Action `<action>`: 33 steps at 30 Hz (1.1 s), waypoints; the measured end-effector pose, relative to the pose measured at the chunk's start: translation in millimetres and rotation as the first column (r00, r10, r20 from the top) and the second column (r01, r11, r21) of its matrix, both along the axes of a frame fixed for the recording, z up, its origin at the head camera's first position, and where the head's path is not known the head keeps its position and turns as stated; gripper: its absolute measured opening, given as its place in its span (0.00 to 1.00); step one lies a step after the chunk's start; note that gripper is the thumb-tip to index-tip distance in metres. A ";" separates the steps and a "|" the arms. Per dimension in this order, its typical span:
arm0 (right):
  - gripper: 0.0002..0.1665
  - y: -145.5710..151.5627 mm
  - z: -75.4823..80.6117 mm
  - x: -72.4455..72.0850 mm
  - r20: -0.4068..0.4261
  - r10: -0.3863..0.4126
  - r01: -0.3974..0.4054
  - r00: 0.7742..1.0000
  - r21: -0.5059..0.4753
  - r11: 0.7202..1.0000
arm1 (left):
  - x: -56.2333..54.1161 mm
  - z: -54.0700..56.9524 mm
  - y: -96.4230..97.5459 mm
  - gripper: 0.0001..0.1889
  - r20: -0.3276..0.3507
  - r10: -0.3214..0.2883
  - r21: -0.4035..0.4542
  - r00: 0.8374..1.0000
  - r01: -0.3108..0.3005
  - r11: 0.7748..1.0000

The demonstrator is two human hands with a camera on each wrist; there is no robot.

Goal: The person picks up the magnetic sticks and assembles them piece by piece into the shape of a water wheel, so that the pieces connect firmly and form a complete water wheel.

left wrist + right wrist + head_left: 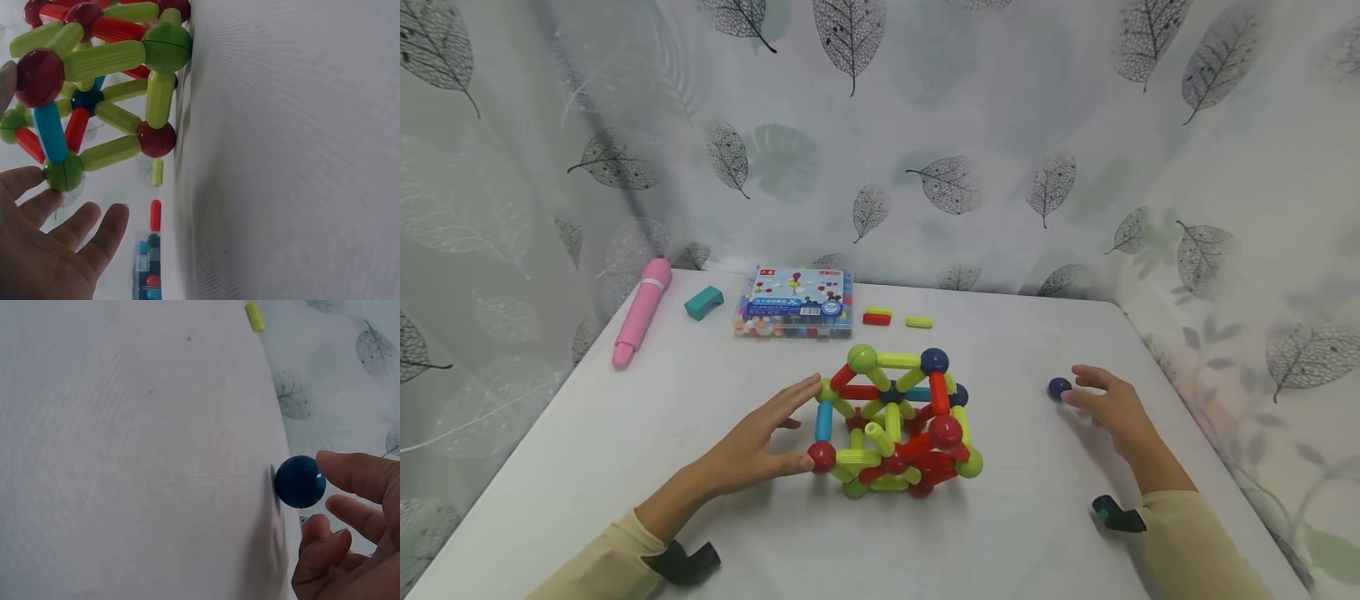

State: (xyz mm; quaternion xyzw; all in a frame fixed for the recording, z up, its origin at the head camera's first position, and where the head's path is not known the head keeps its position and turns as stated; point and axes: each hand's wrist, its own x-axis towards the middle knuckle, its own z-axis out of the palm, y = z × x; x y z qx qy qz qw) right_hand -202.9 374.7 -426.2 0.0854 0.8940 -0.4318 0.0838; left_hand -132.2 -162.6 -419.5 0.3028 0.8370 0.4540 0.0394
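A framework of magnetic rods and balls (891, 392), in lime, red and blue, stands on the table in front of me. My left hand (748, 435) lies against its left side, fingers extended. Its thumb touches a red ball (40, 77) and a fingertip touches a green ball (64, 172); the other fingers are spread apart. Off to the right, a dark blue ball (300, 482) sits on the table. At this ball is my right hand (1111, 410), one digit seeming to touch its side while the other fingers, loosely bent, are apart from it.
Behind the framework lies a clear plastic box (793, 304) of magnetic pieces. Beside it are a red rod (877, 319) and a lime rod (919, 322). A teal block (703, 302) and a pink wand-shaped object (642, 315) lie at the back left. Leaf-patterned curtain (955, 117) borders the white table.
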 end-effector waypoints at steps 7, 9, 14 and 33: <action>0.40 -7.6 -7.4 -11.7 0.009 0.043 -0.043 0.999 0.057 0.997 | -1.1 0.8 -0.2 0.47 -0.001 0.004 -0.008 1.000 -0.004 1.000; 0.40 -17.6 1.4 -9.7 -0.024 0.044 -0.044 0.999 0.013 0.999 | -1.2 1.0 0.0 0.47 0.005 0.000 -0.007 1.000 0.000 1.000; 0.32 -77.8 56.8 10.8 -0.225 0.138 -0.180 0.964 -0.174 0.968 | -0.2 1.3 -0.7 0.46 0.016 0.000 -0.002 1.000 0.000 1.000; 0.24 -249.4 156.9 53.4 -0.123 0.786 -0.763 0.606 0.189 0.618 | 0.2 2.2 -1.1 0.46 0.035 -0.006 0.001 0.999 0.006 1.000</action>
